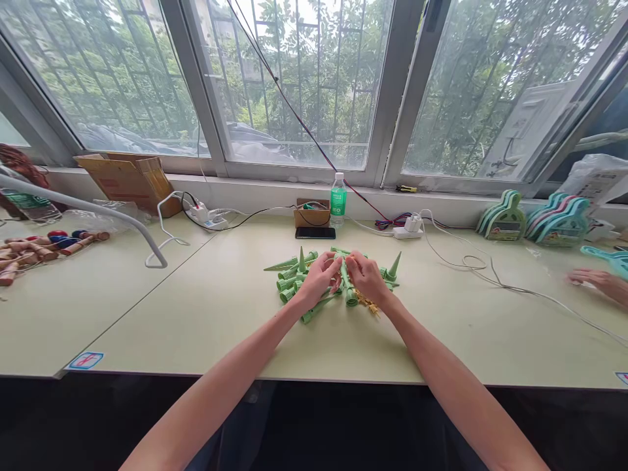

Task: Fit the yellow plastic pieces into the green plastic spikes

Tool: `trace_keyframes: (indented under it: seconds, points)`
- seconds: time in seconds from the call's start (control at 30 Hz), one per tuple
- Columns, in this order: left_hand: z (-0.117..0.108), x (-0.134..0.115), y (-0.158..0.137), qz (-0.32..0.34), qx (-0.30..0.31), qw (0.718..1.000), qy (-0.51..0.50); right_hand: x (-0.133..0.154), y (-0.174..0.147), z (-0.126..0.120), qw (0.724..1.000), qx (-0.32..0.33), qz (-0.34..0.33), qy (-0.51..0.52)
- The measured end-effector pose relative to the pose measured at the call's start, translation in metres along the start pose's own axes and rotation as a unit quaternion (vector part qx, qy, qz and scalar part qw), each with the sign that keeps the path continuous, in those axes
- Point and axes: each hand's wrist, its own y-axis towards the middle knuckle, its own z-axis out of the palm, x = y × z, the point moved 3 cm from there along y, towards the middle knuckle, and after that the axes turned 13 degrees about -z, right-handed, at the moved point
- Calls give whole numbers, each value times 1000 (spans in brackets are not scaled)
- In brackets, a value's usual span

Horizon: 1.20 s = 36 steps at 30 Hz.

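Note:
Both hands meet over a pile of light green plastic parts (288,285), some tubular and some pointed like cones. My left hand (321,278) is closed, its fingers pinching the upper part of a green plastic tube (346,281). From the other side, my right hand (366,278) is closed at the top of the same tube; whatever sits between its fingertips is hidden. The tube's flared open end points toward me. Small yellow pieces (369,305) lie under and beside my right hand. A green cone (395,265) stands upright to the right of it.
Behind the pile are a black phone (314,233), a small cardboard box (312,214) and a water bottle (337,201). White cables (495,278) cross the right side. Another person's hand (598,280) is at far right. Wooden toys (44,250) lie at left, near a curved grey bar (122,212).

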Motion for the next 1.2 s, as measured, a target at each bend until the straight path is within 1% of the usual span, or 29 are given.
trace_keyframes:
  seconds: [0.2,0.87,1.1,1.2]
  points:
    - [3,-2,-3,20,-3,1000,10,-3,1,-2,1000,-12,7,-26]
    - [1,1,0,15,-13,1000,-3,-2,1,-1,999,-12,0,-32]
    - [0,0,-1,27,2,1000,13,0,2,-1,999,-33,2,-25]
    - [0,-1,-1,19,-5,1000,9,0,2,-1,999,-39,4,-26]
